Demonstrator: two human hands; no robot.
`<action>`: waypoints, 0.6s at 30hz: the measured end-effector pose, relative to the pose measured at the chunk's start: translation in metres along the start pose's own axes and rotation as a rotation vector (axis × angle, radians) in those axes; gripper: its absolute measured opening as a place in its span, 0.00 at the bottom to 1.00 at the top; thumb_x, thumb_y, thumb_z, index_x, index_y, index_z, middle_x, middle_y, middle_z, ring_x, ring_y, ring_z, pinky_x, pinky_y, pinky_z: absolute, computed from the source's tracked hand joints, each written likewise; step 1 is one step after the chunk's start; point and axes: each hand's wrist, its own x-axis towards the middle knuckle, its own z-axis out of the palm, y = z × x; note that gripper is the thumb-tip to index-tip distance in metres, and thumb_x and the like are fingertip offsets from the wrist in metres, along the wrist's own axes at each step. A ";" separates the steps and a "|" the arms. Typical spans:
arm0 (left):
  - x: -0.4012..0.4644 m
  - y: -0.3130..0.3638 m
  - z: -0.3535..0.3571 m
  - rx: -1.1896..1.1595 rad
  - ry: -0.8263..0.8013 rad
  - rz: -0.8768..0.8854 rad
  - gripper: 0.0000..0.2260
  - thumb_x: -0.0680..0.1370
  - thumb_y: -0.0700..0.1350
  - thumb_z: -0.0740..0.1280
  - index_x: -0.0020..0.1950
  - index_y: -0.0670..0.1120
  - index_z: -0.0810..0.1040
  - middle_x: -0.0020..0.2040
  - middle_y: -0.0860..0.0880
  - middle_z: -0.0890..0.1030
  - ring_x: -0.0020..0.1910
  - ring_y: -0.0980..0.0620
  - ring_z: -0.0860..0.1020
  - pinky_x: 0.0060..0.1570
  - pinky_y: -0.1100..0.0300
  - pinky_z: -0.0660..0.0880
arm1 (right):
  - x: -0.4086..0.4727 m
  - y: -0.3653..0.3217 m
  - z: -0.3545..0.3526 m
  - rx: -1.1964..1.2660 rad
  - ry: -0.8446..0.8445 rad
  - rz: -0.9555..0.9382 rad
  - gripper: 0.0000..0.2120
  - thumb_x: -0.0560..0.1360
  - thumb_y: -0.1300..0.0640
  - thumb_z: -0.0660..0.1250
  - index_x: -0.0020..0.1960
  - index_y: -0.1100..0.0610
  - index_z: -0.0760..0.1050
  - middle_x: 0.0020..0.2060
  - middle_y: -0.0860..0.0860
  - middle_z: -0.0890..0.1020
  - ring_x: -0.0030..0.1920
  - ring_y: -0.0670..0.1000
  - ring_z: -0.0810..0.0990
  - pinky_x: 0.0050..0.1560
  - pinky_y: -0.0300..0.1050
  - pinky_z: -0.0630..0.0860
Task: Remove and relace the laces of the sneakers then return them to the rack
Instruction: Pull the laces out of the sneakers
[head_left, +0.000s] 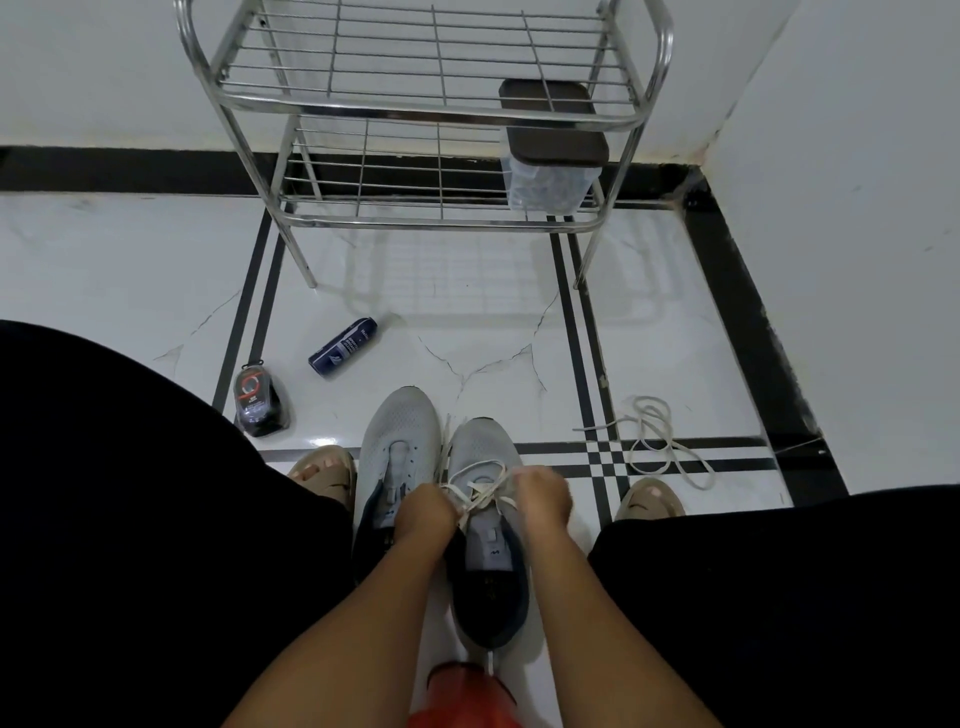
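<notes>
Roughly midway | left hand and right hand each pinch the lace on the right sneaker | left sneaker beside it has no lace | loose lace on the floor | rack awaits both.

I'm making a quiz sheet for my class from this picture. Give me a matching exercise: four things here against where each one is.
Things:
1. loose lace
2. spray can
3. lidded container
4. right sneaker

Places:
A. lower shelf of the rack
B. lying on the floor, left of the sneakers
C. under both hands
D. heaped on the floor, off to the right

Pairs: 1-D, 2-B, 3-A, 4-C
</notes>
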 end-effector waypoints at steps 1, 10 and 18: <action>0.000 -0.001 0.000 -0.004 -0.001 0.008 0.15 0.76 0.49 0.68 0.59 0.43 0.79 0.59 0.43 0.80 0.59 0.44 0.78 0.51 0.57 0.74 | 0.008 -0.006 -0.011 0.385 0.085 0.197 0.13 0.77 0.62 0.56 0.52 0.63 0.79 0.42 0.54 0.79 0.36 0.51 0.73 0.36 0.43 0.71; 0.001 -0.001 0.003 0.010 -0.029 0.061 0.14 0.75 0.48 0.69 0.57 0.41 0.80 0.56 0.42 0.81 0.56 0.44 0.79 0.47 0.58 0.73 | -0.009 0.003 0.005 -0.364 -0.234 -0.281 0.22 0.72 0.48 0.67 0.59 0.57 0.66 0.49 0.52 0.78 0.49 0.56 0.78 0.42 0.45 0.70; 0.002 -0.002 0.004 0.001 -0.020 0.074 0.12 0.76 0.47 0.68 0.55 0.43 0.81 0.55 0.42 0.82 0.56 0.44 0.79 0.49 0.59 0.74 | -0.007 -0.004 0.001 -0.646 -0.156 -0.270 0.14 0.77 0.56 0.59 0.60 0.57 0.76 0.56 0.53 0.74 0.57 0.56 0.75 0.56 0.49 0.67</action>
